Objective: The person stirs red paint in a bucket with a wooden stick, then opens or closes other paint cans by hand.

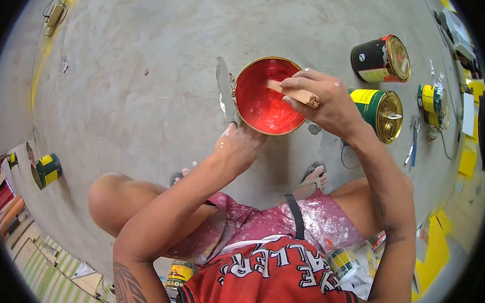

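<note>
Our right hand (324, 96) is curled round the upper part of a wooden stick (299, 94), thumb and fingers drawn in on it, with the stick's lower end angled into the can (241, 92). Our left hand (238, 146) is against the can's near-left side; its fingers are mostly hidden there, so we cannot tell how far they wrap or how firmly they grip. The can is out in front of us, mouth up, with glossy red paint (276, 111) on its inner wall and lower down. If we are stirring, as it seems, we would do best to brace the can with the left hand, sweep the stick slowly along the wall and bottom, and lift any thick paint into the middle without slopping it over the rim. The green can (366, 107) and black can (371, 59) stand or lie just beyond the right hand, so we should mind that elbow and forearm on wide turns above the concrete floor (157, 63).
</note>
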The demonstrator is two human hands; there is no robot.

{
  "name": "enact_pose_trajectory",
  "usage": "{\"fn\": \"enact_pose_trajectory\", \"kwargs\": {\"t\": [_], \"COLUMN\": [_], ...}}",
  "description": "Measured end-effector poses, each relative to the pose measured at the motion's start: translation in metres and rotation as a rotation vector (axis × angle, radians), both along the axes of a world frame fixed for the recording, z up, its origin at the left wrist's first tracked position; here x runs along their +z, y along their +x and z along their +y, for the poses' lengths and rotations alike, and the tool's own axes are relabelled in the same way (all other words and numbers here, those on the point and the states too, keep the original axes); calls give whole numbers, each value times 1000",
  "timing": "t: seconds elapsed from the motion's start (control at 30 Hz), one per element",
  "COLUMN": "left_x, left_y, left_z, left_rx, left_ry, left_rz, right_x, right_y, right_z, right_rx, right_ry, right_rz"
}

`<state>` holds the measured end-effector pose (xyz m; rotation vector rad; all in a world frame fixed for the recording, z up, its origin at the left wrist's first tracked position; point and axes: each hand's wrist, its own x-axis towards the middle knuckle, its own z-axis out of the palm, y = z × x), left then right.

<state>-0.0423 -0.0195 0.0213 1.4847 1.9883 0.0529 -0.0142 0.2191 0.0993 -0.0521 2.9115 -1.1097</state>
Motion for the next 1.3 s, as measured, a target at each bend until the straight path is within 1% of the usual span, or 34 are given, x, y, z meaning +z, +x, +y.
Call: {"fn": "enact_pose_trajectory", "kwargs": {"t": [0.03,0.07,0.13,0.17,0.2,0.23,0.27,0.33,0.4,0.43,0.47,0.53,0.57,0.6,0.67,0.7,0.73,0.8,0.83,0.87,0.93,0.97,1.03,1.07,1.13,1.17,1.23,1.27,1.3], "left_x": [-1,-3,-5,-7,-5,-2,2,8,9,9,8,10,10,9,6,5,4,2,2,2,3,3,5,5,7,6,4,4,3], "left_y": [-1,0,1,1,0,-2,-3,-6,-6,-6,-6,-6,-6,-5,-5,-5,-5,-4,-4,-4,-4,-4,-4,-5,-6,-5,-3,-3,-2], "left_z": [0,-1,-3,-4,-2,-1,1,4,2,2,2,3,3,2,2,2,2,2,3,3,2,2,2,2,3,3,1,1,2], "left_rx": [4,4,30,33,36,39,38,24,17,12,12,3,2,9,17,14,10,7,3,2,16,15,7,5,22,23,37,38,35], "left_ry": [15,15,147,147,99,51,51,-27,-16,-3,-3,-30,-30,-28,-26,-20,-13,-27,-40,-39,-6,-6,14,14,-21,-21,5,5,1], "left_rz": [-18,-17,46,48,0,-49,-47,-96,-80,-71,-69,-71,-70,-82,-93,-94,-95,-91,-84,-84,-95,-95,-89,-91,-126,-128,-106,-107,-98], "right_x": [-1,0,3,9,15,21,24,22,26,27,23,6,2,2,1,4,10,22,22,24,29,25,9,6,1,1,0,4,12], "right_y": [1,1,2,1,-2,-4,-6,-7,-9,-11,-11,-8,-6,-6,-6,-7,-9,-12,-12,-13,-15,-13,-7,-6,-6,-6,-5,-6,-8], "right_z": [-2,-1,2,4,7,11,15,20,19,13,10,5,4,4,5,8,10,15,19,18,11,8,2,1,-1,1,9,14,18], "right_rx": [4,5,134,143,145,150,153,148,29,14,14,32,71,72,163,199,199,188,143,142,23,23,-35,-36,75,76,155,156,151], "right_ry": [-87,-86,-130,-133,-133,-129,-125,-85,122,206,206,118,58,58,-69,-81,-81,-94,-71,-70,209,209,99,99,-65,-65,-126,-125,-128], "right_rz": [-24,-23,-175,-246,-245,-328,-410,-348,-300,-222,-220,3,-21,-20,-116,-175,-175,-385,-411,-412,-383,-383,-88,-90,-43,-45,-180,-180,-302]}}
